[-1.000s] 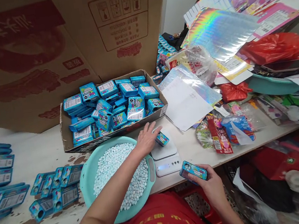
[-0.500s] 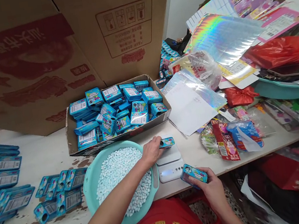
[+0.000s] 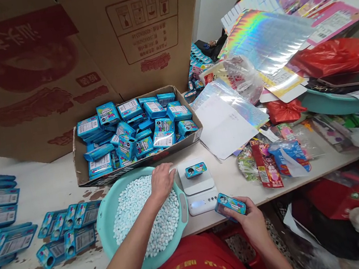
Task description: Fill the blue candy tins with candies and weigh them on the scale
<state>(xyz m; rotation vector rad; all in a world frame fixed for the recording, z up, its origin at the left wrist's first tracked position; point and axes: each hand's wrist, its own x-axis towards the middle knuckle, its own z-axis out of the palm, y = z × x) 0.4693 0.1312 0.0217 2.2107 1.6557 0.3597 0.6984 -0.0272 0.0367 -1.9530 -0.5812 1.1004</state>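
A small blue candy box (image 3: 195,170) lies on the plate of a white digital scale (image 3: 198,206). My left hand (image 3: 162,181) is over the upper right part of a turquoise basin (image 3: 104,228) that holds small pale candies (image 3: 133,210); its fingers look bent, and whether anything is between them is hidden. In front of the scale, my right hand (image 3: 248,214) grips a second blue box (image 3: 230,204), with the thumb on its upper face.
Behind the basin stands an open carton (image 3: 143,160) full of blue boxes. More boxes (image 3: 69,234) lie at the left. A large cardboard box (image 3: 98,52) rises behind. White paper (image 3: 227,124), foil sheets and bags are piled at the right.
My left hand has let go of the box on the scale and moved left over the basin. My right hand still holds its box. The whole view has shifted slightly.
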